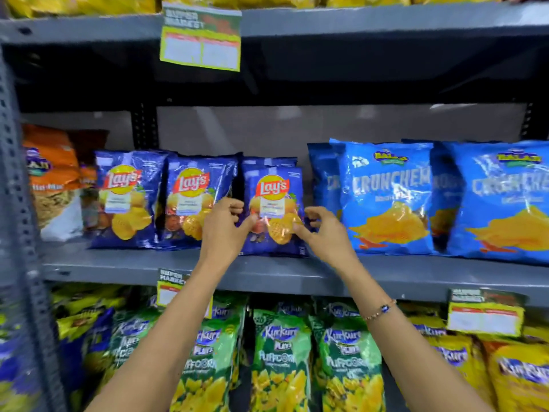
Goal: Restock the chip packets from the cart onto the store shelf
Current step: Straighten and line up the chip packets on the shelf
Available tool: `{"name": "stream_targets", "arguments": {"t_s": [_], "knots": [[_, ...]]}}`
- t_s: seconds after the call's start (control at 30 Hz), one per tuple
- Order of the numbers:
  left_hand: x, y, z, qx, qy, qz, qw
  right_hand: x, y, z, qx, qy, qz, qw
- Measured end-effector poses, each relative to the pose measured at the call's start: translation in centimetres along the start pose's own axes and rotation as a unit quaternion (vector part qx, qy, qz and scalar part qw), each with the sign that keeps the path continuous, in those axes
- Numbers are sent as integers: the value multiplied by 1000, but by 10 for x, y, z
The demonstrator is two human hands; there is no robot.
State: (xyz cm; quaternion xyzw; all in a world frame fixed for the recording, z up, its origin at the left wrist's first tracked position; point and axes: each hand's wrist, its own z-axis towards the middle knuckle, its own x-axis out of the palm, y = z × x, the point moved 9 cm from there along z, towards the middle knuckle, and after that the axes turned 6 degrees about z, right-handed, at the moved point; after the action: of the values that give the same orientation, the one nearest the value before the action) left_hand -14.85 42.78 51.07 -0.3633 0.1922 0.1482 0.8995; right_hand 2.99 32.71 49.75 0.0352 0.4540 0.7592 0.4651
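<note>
Three dark blue Lay's packets stand upright in a row on the grey middle shelf (154,270). The rightmost Lay's packet (274,191) has another one behind it. My left hand (224,226) touches its lower left edge with thumb and fingers. My right hand (322,231) touches its lower right edge, thumb on the front, fingers curled and apart. The packet rests on the shelf between both hands. The other two Lay's packets (193,200) (124,197) stand to the left. No cart is in view.
Light blue Crunchem packets (389,197) stand just right of my right hand. Orange snack packets (53,179) fill the far left. Green Kurkure Puffcorn packets (279,361) line the shelf below. Price tags (200,40) hang from shelf edges. A perforated upright (17,203) runs down the left.
</note>
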Motion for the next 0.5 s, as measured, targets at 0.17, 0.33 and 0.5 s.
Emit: {"name": "stream_targets", "arguments": {"t_s": [0.17,0.33,0.5], "knots": [[24,20,0,-30,95,41,994,19,-18,4,97,71,75,990],[44,27,-3,-41,195,124,972,28,-31,9,141,90,114,979],[43,33,4,-62,211,92,971,33,-41,14,163,78,149,972]]}}
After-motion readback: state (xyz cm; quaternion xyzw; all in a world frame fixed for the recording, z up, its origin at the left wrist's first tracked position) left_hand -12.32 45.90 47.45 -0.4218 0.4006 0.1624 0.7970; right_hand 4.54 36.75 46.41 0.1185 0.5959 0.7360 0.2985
